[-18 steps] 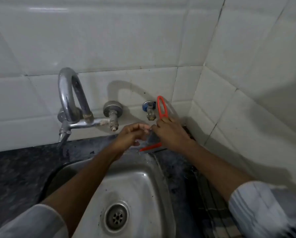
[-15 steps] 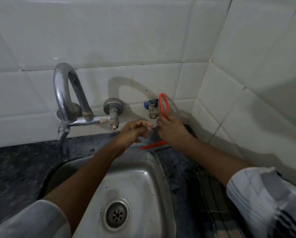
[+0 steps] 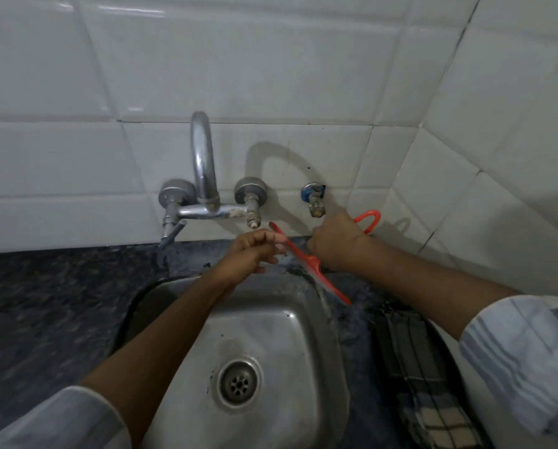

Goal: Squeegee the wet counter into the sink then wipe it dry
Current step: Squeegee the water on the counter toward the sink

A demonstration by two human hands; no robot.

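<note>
Red squeegee [image 3: 310, 264] sits at the sink's [image 3: 290, 319] far right rim; my right hand [image 3: 337, 241] grips its handle, my left hand's [image 3: 248, 254] fingers pinch the blade's far end.

The sink [image 3: 271, 335] basin lies open. Tap [image 3: 203, 176], valve [image 3: 314, 202] and corner wall [image 3: 497, 157] crowd the counter [image 3: 44, 303] behind
</note>
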